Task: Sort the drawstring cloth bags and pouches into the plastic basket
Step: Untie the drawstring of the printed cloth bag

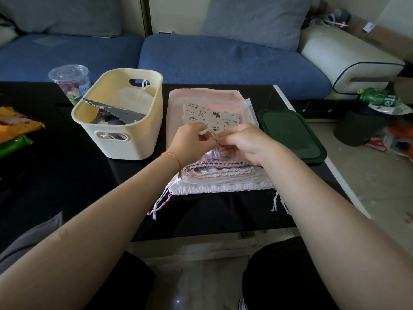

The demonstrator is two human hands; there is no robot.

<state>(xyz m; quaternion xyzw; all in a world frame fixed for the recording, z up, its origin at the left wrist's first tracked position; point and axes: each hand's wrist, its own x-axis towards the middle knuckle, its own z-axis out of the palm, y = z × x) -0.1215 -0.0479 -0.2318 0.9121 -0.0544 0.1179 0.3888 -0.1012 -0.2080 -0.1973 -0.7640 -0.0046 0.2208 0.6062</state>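
A stack of drawstring cloth bags (214, 177) lies on the black table, pink and white, with cords trailing off its near corners. On top sits a small cream pouch (212, 115) printed with little animals. My left hand (190, 142) and my right hand (243, 142) meet over that pouch, and both pinch its beige drawstring (211, 133). To the left stands the cream plastic basket (145, 121). Inside it lie a dark grey bag (120, 115) and a pale bag with a white cord.
A clear lidded cup (71, 83) stands behind the basket. A dark green lid (292, 135) lies right of the stack near the table edge. Snack packets (15, 128) lie at the far left. A blue sofa (212, 61) runs behind the table.
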